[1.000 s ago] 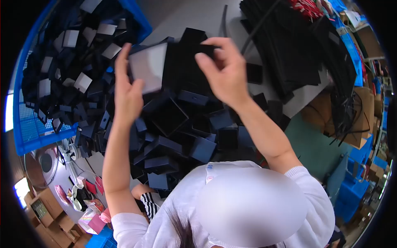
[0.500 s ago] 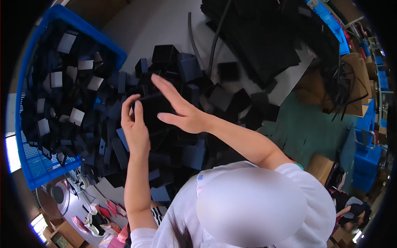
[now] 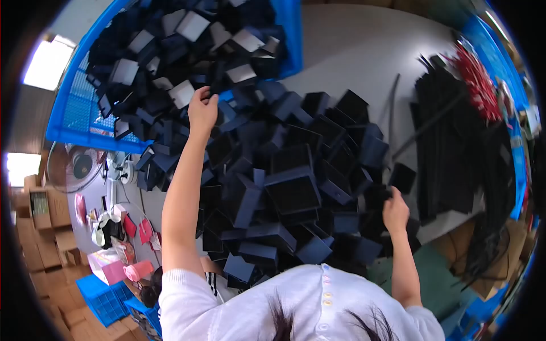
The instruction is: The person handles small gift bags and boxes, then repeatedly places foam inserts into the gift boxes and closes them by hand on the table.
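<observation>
Small black and dark-blue boxes (image 3: 293, 187) are heaped across the table in front of me. My left hand (image 3: 203, 112) reaches to the near edge of the blue crate (image 3: 290, 37), its fingers curled beside a box with a pale inside (image 3: 182, 94). Whatever lies between those fingers is too dark to make out. At the right side of the heap, my right hand (image 3: 395, 213) has its fingers closed on a black box (image 3: 377, 199), partly hidden by the hand. Another black box (image 3: 402, 178) lies just beyond it.
Many boxes, some showing pale insides, fill the crate. Flat black strips (image 3: 446, 148) are stacked on the right of the table (image 3: 347, 42), with a red bundle (image 3: 478, 82) behind them. A fan (image 3: 77, 165) stands at the left; cardboard boxes (image 3: 48, 221) are stacked beyond it.
My hands, together around a black box before, are now far apart: the left at the crate, the right at the heap's right side. The view has turned, shifting the crate rightward.
</observation>
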`<state>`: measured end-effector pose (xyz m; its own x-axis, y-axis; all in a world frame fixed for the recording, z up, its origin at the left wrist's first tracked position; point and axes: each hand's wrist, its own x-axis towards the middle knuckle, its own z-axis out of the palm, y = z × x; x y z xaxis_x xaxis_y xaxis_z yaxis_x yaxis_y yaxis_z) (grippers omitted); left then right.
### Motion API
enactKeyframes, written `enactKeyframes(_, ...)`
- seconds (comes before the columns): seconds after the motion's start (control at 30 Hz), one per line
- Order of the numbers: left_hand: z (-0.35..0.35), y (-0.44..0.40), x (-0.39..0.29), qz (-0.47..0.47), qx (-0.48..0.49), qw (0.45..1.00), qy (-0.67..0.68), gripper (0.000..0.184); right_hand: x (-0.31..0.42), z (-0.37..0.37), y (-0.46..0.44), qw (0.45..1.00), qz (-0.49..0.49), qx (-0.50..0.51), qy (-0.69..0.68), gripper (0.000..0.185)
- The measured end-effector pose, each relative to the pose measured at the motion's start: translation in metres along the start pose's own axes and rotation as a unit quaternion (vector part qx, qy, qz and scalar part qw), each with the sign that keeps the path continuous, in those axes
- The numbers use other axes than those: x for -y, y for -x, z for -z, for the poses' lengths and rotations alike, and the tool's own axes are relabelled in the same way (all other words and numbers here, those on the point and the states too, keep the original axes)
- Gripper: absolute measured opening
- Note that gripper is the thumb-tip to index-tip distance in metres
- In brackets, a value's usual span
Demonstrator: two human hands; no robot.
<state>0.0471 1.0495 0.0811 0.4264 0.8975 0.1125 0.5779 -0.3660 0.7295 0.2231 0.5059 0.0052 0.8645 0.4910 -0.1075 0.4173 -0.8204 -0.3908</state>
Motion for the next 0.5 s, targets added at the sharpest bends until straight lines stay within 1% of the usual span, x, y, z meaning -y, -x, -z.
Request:
enactKeyframes(0.03, -0.010, -0.036, 0.055, 0.015, -0.114, 0.986, -0.118, 0.069, 0.000, 0.007, -0.006, 0.999, -0.006, -0.044, 0.014, 0.044)
enactKeyframes(0.07, -0.014, -0.054, 0.096, 0.099, -0.120, 0.975, -0.161, 0.077, 0.007, 0.015, -0.013, 0.991, 0.025, -0.129, -0.037, 0.043)
enactKeyframes(0.1, -0.021, -0.065, 0.118, 0.180, -0.117, 0.956, -0.200, 0.084, 0.013, 0.027, -0.015, 0.972, 0.049, -0.213, -0.084, 0.042)
enactKeyframes(0.13, -0.021, -0.060, 0.105, 0.222, -0.075, 0.933, -0.273, 0.090, 0.025, 0.044, -0.015, 0.968, -0.082, -0.155, -0.181, 0.040)
enactKeyframes(0.17, -0.019, -0.036, 0.081, 0.248, -0.027, 0.907, -0.340, 0.096, 0.023, 0.041, -0.013, 0.964, -0.096, -0.179, -0.172, 0.040)
enactKeyframes(0.2, -0.020, -0.020, 0.074, 0.128, 0.027, 0.885, -0.448, 0.094, 0.018, 0.039, -0.017, 0.947, -0.099, -0.166, -0.257, 0.036)
enactKeyframes(0.23, -0.024, -0.019, 0.078, 0.061, 0.030, 0.857, -0.510, 0.086, 0.014, 0.044, -0.026, 0.922, -0.092, -0.158, -0.342, 0.032)
enactKeyframes(0.27, -0.030, -0.029, 0.095, 0.033, 0.015, 0.857, -0.514, 0.077, 0.030, 0.053, -0.034, 0.878, -0.145, -0.161, -0.427, 0.028)
enactKeyframes(0.3, -0.040, -0.041, 0.122, -0.018, -0.035, 0.834, -0.551, 0.065, 0.047, 0.058, -0.038, 0.822, -0.192, -0.158, -0.513, 0.025)
enactKeyframes(0.37, -0.043, -0.054, 0.126, 0.002, -0.008, 0.823, -0.568, 0.064, 0.053, 0.059, -0.046, 0.825, -0.145, -0.146, -0.526, 0.021)
enactKeyframes(0.4, -0.040, -0.056, 0.129, 0.010, 0.004, 0.832, -0.555, 0.072, 0.058, 0.061, -0.050, 0.822, -0.134, -0.143, -0.535, 0.021)
enactKeyframes(0.43, -0.037, -0.053, 0.113, 0.019, 0.014, 0.841, -0.541, 0.081, 0.061, 0.064, -0.054, 0.818, -0.120, -0.139, -0.545, 0.022)
enactKeyframes(0.47, -0.030, -0.049, 0.097, 0.079, 0.061, 0.856, -0.507, 0.099, 0.066, 0.069, -0.056, 0.814, -0.127, -0.135, -0.550, 0.022)
enactKeyframes(0.5, -0.020, -0.045, 0.079, 0.118, 0.076, 0.892, -0.430, 0.110, 0.076, 0.079, -0.056, 0.802, -0.119, -0.127, -0.572, 0.021)
